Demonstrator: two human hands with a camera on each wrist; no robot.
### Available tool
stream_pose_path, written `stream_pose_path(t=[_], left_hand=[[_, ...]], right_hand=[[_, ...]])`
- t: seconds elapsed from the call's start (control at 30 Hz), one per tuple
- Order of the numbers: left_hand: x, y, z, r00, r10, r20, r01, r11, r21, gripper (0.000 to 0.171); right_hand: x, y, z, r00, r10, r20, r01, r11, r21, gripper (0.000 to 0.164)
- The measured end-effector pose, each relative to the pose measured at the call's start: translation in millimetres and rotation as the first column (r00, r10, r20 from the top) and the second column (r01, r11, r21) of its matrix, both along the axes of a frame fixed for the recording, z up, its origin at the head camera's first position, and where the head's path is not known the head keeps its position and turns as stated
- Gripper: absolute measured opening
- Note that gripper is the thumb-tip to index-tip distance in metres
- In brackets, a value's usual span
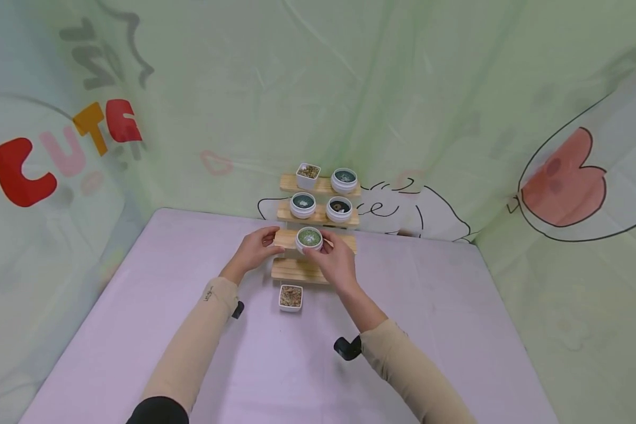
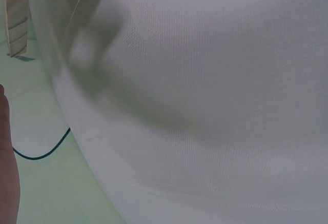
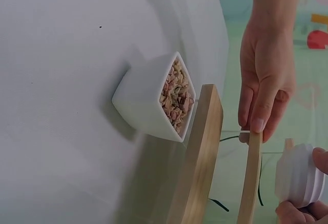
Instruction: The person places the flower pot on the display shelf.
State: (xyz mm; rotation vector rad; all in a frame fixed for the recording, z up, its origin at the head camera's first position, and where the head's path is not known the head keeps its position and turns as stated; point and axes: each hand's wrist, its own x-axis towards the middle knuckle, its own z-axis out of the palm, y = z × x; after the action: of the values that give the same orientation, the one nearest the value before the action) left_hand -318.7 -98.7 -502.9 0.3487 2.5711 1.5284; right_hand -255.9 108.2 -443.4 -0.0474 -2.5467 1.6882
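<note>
A tiered wooden stand (image 1: 295, 270) with light boards stands toward the back of the table. My left hand (image 1: 254, 250) pinches the left end of its second board from the bottom, thumb on one face and fingers on the other, as the right wrist view shows. In my right hand (image 1: 339, 262) is a round white pot (image 1: 309, 238) with green contents, gripped at its side between thumb and fingers. It sits over that same board, near its middle. In the right wrist view, the pot (image 3: 297, 178) appears side-on at the right edge.
A square white pot (image 1: 290, 298) of brownish granules stands on the table before the stand. Higher boards bear another square pot (image 1: 308, 175) and round pots (image 1: 344, 180), (image 1: 303, 204), (image 1: 339, 208). The pale tablecloth (image 1: 429, 318) meets a printed green curtain (image 1: 403, 88) behind.
</note>
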Motion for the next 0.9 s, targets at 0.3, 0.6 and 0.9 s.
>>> stream_pose_path(t=[0.3, 0.6, 0.9], left_hand=[[0.4, 0, -2.2, 1.0, -0.008, -0.01, 0.008, 1.0, 0.012, 0.066], [0.5, 0, -1.9, 1.0, -0.006, 0.0, 0.006, 1.0, 0.001, 0.067], [0.7, -1, 0.5, 1.0, -0.002, -0.005, 0.002, 1.0, -0.015, 0.068]], right_hand=[[-6.0, -6, 0.1, 1.0, 0.004, -0.005, -0.004, 1.0, 0.026, 0.054], [-10.2, -10, -2.1, 1.0, -0.001, 0.004, 0.001, 0.999, 0.038, 0.056], [-14.4, -12, -5.7, 1.0, 0.003, 0.002, -0.003, 0.999, 0.033, 0.056]])
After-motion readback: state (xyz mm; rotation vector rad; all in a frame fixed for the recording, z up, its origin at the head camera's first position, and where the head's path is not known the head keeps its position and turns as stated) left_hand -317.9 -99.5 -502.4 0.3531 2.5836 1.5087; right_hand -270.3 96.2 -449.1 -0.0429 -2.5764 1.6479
